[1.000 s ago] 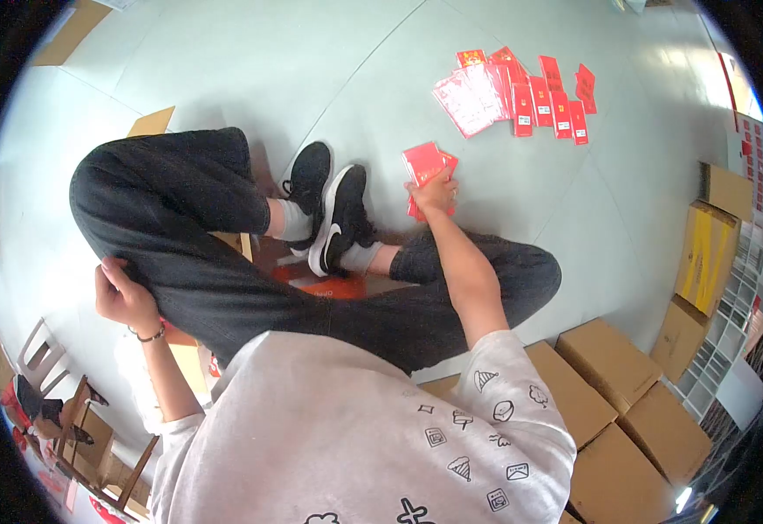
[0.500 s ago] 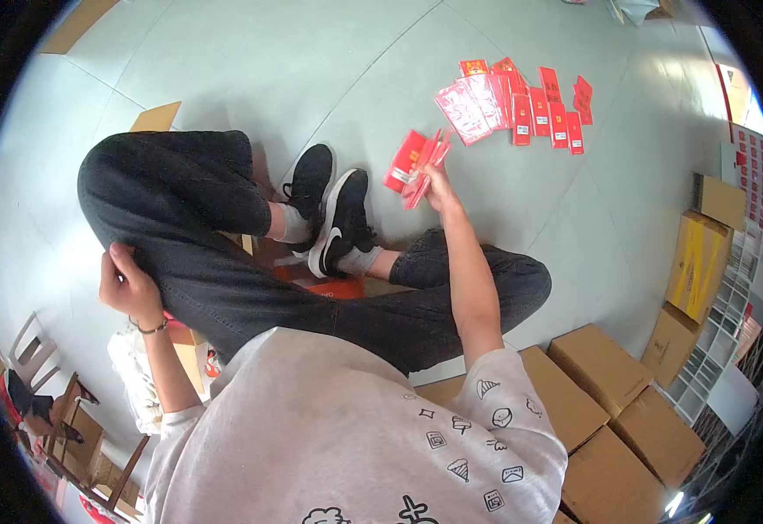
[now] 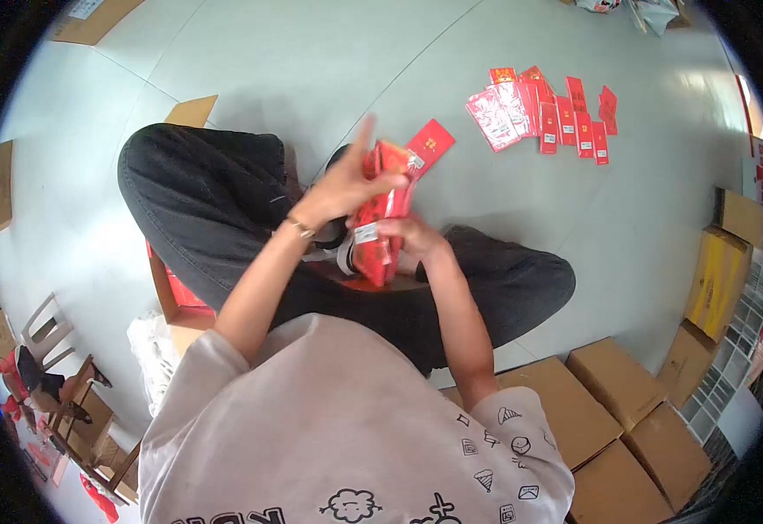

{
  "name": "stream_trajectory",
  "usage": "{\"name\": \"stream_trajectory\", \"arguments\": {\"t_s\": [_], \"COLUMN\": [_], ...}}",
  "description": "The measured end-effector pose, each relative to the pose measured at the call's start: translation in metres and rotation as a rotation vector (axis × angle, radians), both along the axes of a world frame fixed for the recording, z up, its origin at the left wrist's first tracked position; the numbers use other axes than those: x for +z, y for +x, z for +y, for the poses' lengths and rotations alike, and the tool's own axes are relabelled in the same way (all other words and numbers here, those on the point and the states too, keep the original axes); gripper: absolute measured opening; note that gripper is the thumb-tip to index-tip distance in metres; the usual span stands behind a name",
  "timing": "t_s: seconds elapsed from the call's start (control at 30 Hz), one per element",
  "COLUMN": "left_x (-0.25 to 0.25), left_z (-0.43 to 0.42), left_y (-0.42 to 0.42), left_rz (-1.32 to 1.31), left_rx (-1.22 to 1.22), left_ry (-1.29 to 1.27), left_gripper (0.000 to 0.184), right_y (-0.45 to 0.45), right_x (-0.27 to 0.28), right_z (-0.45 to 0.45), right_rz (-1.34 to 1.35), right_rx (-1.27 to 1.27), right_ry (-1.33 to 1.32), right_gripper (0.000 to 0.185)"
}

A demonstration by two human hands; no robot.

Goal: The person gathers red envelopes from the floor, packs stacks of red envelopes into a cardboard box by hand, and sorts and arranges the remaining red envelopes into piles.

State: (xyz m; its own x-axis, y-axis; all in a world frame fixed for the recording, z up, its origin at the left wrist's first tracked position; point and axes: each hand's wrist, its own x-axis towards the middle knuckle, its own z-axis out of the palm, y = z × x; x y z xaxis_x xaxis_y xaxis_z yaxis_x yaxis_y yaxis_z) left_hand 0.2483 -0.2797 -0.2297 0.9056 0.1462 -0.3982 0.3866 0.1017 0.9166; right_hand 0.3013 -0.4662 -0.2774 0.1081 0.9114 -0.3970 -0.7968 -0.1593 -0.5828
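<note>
The right hand (image 3: pixel 416 235) grasped red packets (image 3: pixel 386 206), probably to steady them; the left hand (image 3: pixel 343 189) spread against them, its grip too blurred to tell.

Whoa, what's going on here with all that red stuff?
A person is sitting on the floor with a bundle of red packets over their lap. Their right hand holds the bundle, while their left hand is against its upper part with fingers spread, too blurred to tell whether it grips. One red packet shows just beyond the bundle, and more packets lie farther off on the floor.
</note>
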Motion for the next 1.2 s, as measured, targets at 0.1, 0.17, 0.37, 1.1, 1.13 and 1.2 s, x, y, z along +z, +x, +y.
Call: {"name": "stream_trajectory", "arguments": {"t_s": [0.1,0.17,0.37,1.1,1.13,1.2], "left_x": [-0.023,-0.041,-0.063,-0.049,-0.043,-0.036], "left_z": [-0.026,-0.031,-0.035,-0.040,-0.041,-0.040], "left_y": [-0.001,-0.011,-0.024,-0.035,-0.036,-0.037], "left_rz": [-0.013,0.027,-0.013,0.010,-0.013,-0.052], "left_rx": [-0.141,-0.155,0.135,0.080,0.159,0.257], "left_ry": [0.045,0.020,0.310,0.245,0.362,0.412], "left_gripper": [0.101,0.090,0.053,0.031,0.028,0.026], "right_y": [-0.030,-0.040,-0.052,-0.036,-0.036,-0.029], "right_x": [-0.022,-0.022,-0.025,-0.044,-0.044,-0.056], "right_z": [-0.009,-0.017,-0.012,0.013,0.017,0.011], "right_rz": [-0.074,-0.027,0.176,-0.429,-0.449,-0.280], "right_rx": [0.027,-0.011,-0.090,-0.507,-0.565,-0.641], "right_ry": [-0.131,-0.169,-0.191,-0.302,-0.321,-0.359], "right_gripper": [0.067,0.072,0.083,0.090,0.090,0.085]}}
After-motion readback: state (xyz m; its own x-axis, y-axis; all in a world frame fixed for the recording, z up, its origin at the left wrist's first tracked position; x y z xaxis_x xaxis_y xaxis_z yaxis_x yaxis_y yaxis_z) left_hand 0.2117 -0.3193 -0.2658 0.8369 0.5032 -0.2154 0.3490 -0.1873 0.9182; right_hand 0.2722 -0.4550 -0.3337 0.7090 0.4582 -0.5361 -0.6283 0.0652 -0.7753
